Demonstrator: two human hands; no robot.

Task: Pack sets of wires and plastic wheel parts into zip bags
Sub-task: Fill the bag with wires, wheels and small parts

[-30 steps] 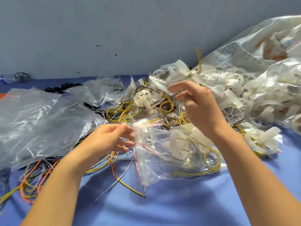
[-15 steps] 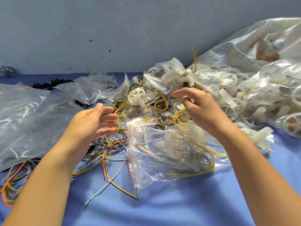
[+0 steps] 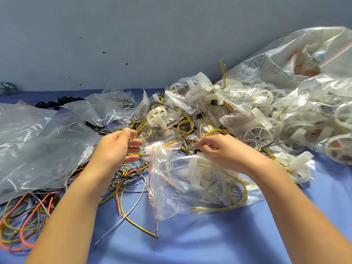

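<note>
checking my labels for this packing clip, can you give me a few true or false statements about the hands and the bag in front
1. The zip bag nearest the person holds a white wheel part and yellow wires. True.
2. The left hand grips that bag. False: it is open, apart from the bag.
3. The table cover is red. False: it is blue.
4. The right hand has curled fingers at the bag's far edge. True.

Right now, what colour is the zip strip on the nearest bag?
The zip strip is red; head view.
</note>
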